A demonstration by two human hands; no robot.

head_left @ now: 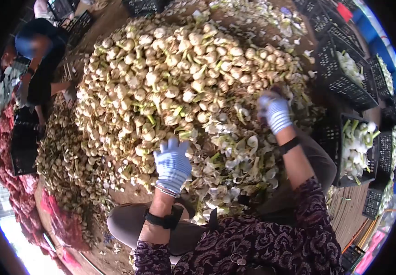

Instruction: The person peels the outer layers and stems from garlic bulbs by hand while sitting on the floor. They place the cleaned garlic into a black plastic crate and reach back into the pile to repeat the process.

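The left hand (173,166), in a blue-and-white striped glove, lies palm down at the near edge of a broad heap of garlic bulbs (161,87), with its fingers spread and pointing to the far side; nothing shows in its grasp, and whether the fingertips touch the bulbs is hard to tell. The right hand (273,110), gloved in the same way, is well apart from it, farther off and to the right, at the right side of the heap. It is blurred, with dark patches about the fingers, so I cannot tell whether it is open, closed or holding something. The bulbs, pale with short green or brown stalks, fill the middle and far left of the scene. Between the hands and nearer the person, loose papery peelings (234,156) cover the ground, with more scattered at the far side. On the right, a black crate (335,68) holds white and green stalky pieces, and a nearer crate (337,137) holds white bulbs with green stems, some rising above its rim. A wooden slatted surface (349,211) lies nearer still. On the left, red mesh bags (65,224) lie beyond smaller, darker bulbs (65,156), near a dark crate (23,146). At the far left, a co-worker (46,41) in dark blue bends beside the heap.
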